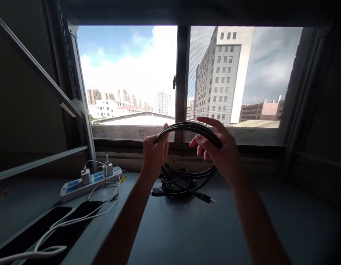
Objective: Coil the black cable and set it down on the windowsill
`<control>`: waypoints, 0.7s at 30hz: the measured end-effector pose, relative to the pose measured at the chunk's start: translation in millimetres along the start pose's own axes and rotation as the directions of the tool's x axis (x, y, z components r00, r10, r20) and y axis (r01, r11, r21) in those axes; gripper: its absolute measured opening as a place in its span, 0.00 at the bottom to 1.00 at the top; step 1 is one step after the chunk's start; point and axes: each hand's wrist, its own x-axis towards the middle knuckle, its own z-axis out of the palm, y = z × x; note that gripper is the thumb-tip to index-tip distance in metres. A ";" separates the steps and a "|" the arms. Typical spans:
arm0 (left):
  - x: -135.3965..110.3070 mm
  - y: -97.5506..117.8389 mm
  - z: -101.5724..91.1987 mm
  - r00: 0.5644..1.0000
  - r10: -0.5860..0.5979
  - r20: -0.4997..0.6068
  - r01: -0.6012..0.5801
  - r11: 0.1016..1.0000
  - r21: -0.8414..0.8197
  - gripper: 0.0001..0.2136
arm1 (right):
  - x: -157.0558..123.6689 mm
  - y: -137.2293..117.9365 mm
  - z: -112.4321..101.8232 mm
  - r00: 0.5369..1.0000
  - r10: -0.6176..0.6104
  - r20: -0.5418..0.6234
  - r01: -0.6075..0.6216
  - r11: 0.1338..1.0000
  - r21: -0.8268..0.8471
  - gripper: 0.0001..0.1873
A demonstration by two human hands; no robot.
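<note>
Centrally, one coiled cable [187, 127], left hand [155, 152] clenched, right hand [224, 151] loosely curled round it; two phones [49, 221].

A cable loop [187, 127] is held above the counter [187, 232], gripped at its left by the left hand [155, 152] and touched at its right by the right hand [222, 151]. Beneath both hands, a cable pile [178, 186] lies on the counter. A power strip [90, 180] is set well left of the left hand, with two phones [49, 224] before it. A window [131, 73] is placed behind the hands.
</note>
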 end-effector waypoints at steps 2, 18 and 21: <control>-3.3 5.0 2.0 0.999 -0.006 -0.035 0.003 0.998 -0.066 0.26 | -0.6 2.0 -0.2 0.992 0.074 0.098 -0.083 0.993 0.087 0.11; 1.1 -74.7 21.7 0.821 -0.495 0.285 0.416 0.860 0.296 0.14 | -3.7 0.7 13.3 0.972 0.178 -0.152 -0.152 0.974 0.167 0.12; -11.0 -80.7 27.5 0.684 -0.574 0.450 0.487 0.819 0.304 0.17 | -5.4 -0.6 15.0 0.957 0.007 -0.289 -0.017 0.999 -0.030 0.10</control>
